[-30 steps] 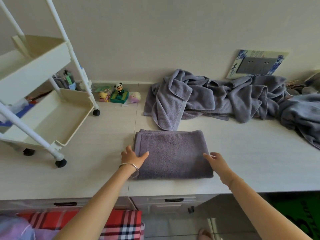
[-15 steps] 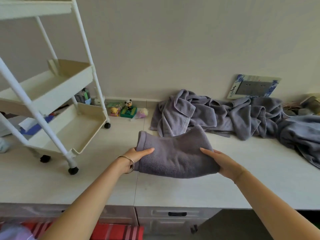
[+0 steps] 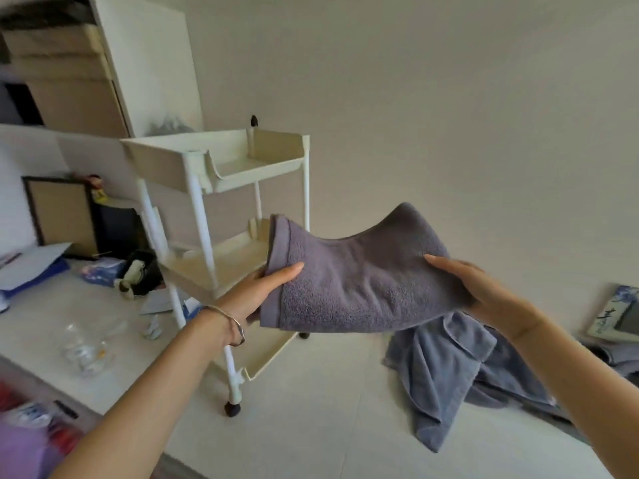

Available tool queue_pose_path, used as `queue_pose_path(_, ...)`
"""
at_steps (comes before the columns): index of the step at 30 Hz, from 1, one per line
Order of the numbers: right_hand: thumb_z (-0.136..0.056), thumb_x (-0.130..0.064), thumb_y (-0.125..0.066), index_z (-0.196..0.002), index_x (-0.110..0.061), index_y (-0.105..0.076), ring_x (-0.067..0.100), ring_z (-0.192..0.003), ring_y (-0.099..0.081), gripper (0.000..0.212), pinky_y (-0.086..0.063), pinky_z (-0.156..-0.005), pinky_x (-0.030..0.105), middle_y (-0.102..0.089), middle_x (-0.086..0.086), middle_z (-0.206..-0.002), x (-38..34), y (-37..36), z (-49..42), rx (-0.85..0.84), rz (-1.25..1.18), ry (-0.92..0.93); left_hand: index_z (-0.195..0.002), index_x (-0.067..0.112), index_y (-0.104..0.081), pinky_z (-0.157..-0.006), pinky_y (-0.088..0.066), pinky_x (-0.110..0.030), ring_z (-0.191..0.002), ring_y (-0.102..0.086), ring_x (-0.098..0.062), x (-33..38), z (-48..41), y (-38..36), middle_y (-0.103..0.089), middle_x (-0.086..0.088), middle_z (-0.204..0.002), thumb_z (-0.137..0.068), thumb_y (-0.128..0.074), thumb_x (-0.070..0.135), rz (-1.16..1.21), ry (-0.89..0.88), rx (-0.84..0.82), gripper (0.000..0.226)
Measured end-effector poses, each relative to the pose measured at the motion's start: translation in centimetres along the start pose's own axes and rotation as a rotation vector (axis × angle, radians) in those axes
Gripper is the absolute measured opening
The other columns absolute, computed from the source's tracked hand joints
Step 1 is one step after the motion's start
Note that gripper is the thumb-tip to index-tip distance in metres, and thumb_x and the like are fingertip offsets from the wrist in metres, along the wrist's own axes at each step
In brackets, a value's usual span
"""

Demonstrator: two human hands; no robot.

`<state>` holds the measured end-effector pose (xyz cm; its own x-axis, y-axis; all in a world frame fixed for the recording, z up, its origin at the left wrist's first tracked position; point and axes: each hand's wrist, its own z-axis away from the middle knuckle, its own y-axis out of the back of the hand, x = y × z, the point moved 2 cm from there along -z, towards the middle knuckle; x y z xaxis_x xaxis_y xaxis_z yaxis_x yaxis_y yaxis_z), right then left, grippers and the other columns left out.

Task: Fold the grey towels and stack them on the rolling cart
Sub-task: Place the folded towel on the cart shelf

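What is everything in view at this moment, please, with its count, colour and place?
folded towel: one, grey, in the air in front of the cart's middle tray
loose towels: a heap, count unclear, blue-grey, on the surface at lower right
rolling cart: one, cream with white posts, three trays, left of centre
surface: one, white, under the cart and the heap
framed picture: one, blue and white, right edge
clear glass items: blurred, count unclear, lower left
bracelet: one, silver, left wrist
left hand: grips the towel's left end, thumb on top
right hand: grips its right end, thumb on top
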<state>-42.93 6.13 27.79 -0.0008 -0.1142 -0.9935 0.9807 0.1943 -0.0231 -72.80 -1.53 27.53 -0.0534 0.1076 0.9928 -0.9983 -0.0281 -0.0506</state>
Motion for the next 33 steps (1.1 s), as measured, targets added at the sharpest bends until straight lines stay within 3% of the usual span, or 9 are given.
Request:
queue_pose_path(3,-0.073,-0.034,-0.068,-0.105,-0.001,-0.066,0.025,-0.091,-0.068,0.046,-0.057,-0.078,0.031,-0.072,0.015,-0.100,-5.3,-1.5,-3.0,-0.075,0.024,0.106,-0.108,0.019,-0.062,-0.078,-0.054,-0.025,-0.089,-0.069,-0.010,5.0,0.1,1.1,-0.074,0.003,-0.095,-0.078,-0.069,0.033,-0.011,-0.124,0.111,0.034)
queue_pose_path(8,-0.083,-0.035,-0.065,-0.098,-0.005,-0.067,0.015,-0.084,-0.071,0.033,-0.056,-0.065,0.022,-0.074,0.006,-0.094,-14.2,-3.7,-7.3,-0.216,0.034,0.269,-0.107,0.020,-0.064,-0.077,-0.054,-0.024,-0.090,-0.068,-0.009,13.4,-0.2,1.8,-0.072,0.007,-0.097,-0.083,-0.064,0.034,-0.088,-0.320,0.290,0.028)
queue_pose_path(11,-0.082,-0.036,-0.066,-0.101,-0.005,-0.066,0.015,-0.089,-0.070,0.036,-0.055,-0.074,0.025,-0.074,0.005,-0.096,-18.6,-5.6,-9.8,-0.271,0.044,0.346,-0.105,0.019,-0.065,-0.078,-0.053,-0.025,-0.090,-0.068,-0.012,17.4,-0.3,2.7,-0.071,0.004,-0.098,-0.083,-0.064,0.036,-0.100,-0.379,0.398,0.028)
queue_pose_path(14,-0.079,-0.039,-0.069,-0.111,-0.005,-0.065,0.017,-0.095,-0.068,0.047,-0.052,-0.084,0.029,-0.072,0.005,-0.103,-22.3,-7.9,-12.8,-0.320,0.052,0.400,-0.119,0.014,-0.061,-0.087,-0.051,-0.031,-0.100,-0.065,-0.019,20.6,-0.6,4.0,-0.069,-0.003,-0.109,-0.083,-0.064,0.039,-0.122,-0.422,0.503,0.044)
queue_pose_path(17,-0.082,-0.038,-0.068,-0.109,-0.006,-0.064,0.019,-0.098,-0.067,0.042,-0.052,-0.084,0.029,-0.070,0.007,-0.108,-25.1,-10.7,-15.5,-0.366,0.059,0.453,-0.121,0.013,-0.060,-0.079,-0.051,-0.026,-0.099,-0.065,-0.018,22.9,-1.0,5.8,-0.067,-0.003,-0.112,-0.084,-0.064,0.038,-0.119,-0.451,0.589,0.045)
queue_pose_path(20,-0.086,-0.034,-0.065,-0.106,-0.009,-0.065,0.022,-0.100,-0.065,0.032,-0.052,-0.086,0.031,-0.067,0.010,-0.112,-26.1,-13.7,-18.1,-0.412,0.082,0.518,-0.118,0.016,-0.060,-0.072,-0.050,-0.025,-0.094,-0.064,-0.016,23.9,-1.6,7.7,-0.066,-0.001,-0.110,-0.083,-0.065,0.043,-0.138,-0.457,0.694,0.044)
queue_pose_path(23,-0.084,-0.036,-0.067,-0.112,-0.009,-0.065,0.024,-0.104,-0.064,0.038,-0.051,-0.092,0.037,-0.067,0.009,-0.112,-25.8,-16.7,-20.9,-0.417,0.135,0.576,-0.117,0.015,-0.056,-0.070,-0.049,-0.025,-0.090,-0.062,-0.016,23.6,-2.7,9.8,-0.064,-0.004,-0.112,-0.085,-0.064,0.039,-0.210,-0.428,0.786,0.041)
queue_pose_path(28,-0.081,-0.041,-0.068,-0.110,-0.015,-0.067,0.021,-0.099,-0.065,0.039,-0.053,-0.090,0.037,-0.069,0.004,-0.107,-23.9,-20.0,-24.6,-0.466,0.178,0.597,-0.140,0.016,-0.034,-0.092,-0.046,-0.034,-0.105,-0.056,-0.021,21.7,-4.6,12.1,-0.053,-0.001,-0.125,-0.085,-0.066,0.030,-0.312,-0.379,0.873,0.065)
queue_pose_path(33,-0.086,-0.035,-0.065,-0.104,-0.014,-0.066,0.017,-0.090,-0.064,0.028,-0.051,-0.071,0.022,-0.068,0.005,-0.102,-20.8,-21.9,-26.6,-0.504,0.288,0.616,-0.149,0.025,-0.005,-0.107,-0.035,-0.037,-0.130,-0.039,-0.027,20.3,-5.6,13.1,-0.031,-0.007,-0.149,-0.089,-0.061,0.025,-0.529,-0.305,0.930,0.082)
